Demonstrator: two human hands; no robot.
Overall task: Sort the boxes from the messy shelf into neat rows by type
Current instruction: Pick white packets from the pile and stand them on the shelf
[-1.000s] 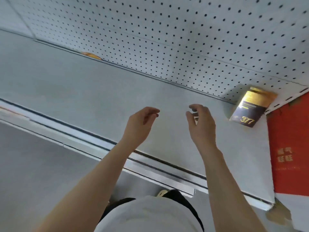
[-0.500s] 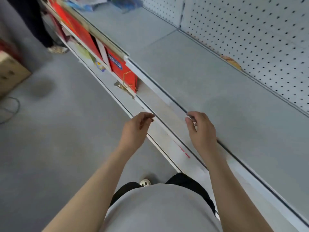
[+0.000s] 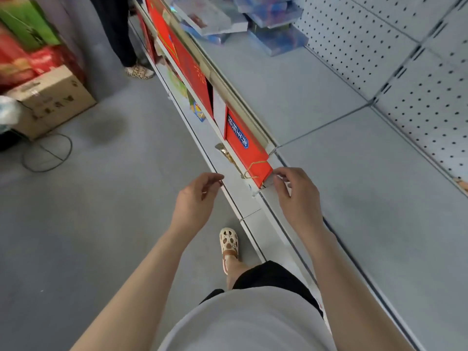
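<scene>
Both hands hang in front of me over the shelf edge, fingers loosely curled, holding nothing. My left hand [image 3: 196,198] is over the floor beside the lower shelf. My right hand [image 3: 296,196] hovers at the front rail of the grey shelf [image 3: 367,173], just right of a red gift box with a blue label [image 3: 247,148] standing on the shelf below. A jumbled pile of blue and clear flat boxes [image 3: 255,20] lies at the far end of the grey shelf. More red boxes [image 3: 184,59] stand in a row on the lower shelf.
A pegboard back wall [image 3: 405,79] runs along the right. On the floor at left stand a cardboard carton [image 3: 50,102], red and green packages [image 3: 22,46] and a loop of cable [image 3: 48,154]. Another person's legs and patterned shoe [image 3: 139,70] are at the far aisle.
My view has swung left along the shelf, from the pegboard and a dark gold box to the aisle and far pile. Both hands kept their loose pose in front of me.
</scene>
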